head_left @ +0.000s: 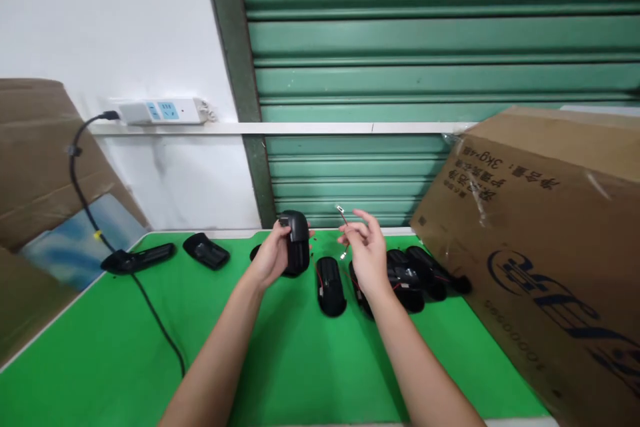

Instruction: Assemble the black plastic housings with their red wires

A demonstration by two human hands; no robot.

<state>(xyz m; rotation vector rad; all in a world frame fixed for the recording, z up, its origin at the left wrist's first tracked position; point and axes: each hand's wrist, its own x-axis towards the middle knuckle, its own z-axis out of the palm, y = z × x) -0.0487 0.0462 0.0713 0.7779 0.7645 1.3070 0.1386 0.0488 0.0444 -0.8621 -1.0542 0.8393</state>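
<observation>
My left hand (pixel 273 257) is closed around a black plastic housing (pixel 297 240) with a rounded top, raised over the green table. To its right, my right hand (pixel 367 247) pinches a thin red wire lead (pixel 343 217) with a small white connector at its upper end. Another white connector hangs below the fingers. Between the hands, on the table, lies a black shell (pixel 330 287) with a red wire along its left side. Under and right of my right hand are several more black shells (pixel 405 280) with red wires, partly hidden by the hand.
Two black pieces, one long (pixel 150 257) and one short (pixel 206 251), lie at the left on the green table (pixel 290 360). A black cable (pixel 155 317) runs down from a power strip (pixel 160 111). Cardboard boxes stand at left (pixel 40 147) and right (pixel 525 227); a green shutter (pixel 425 40) is behind.
</observation>
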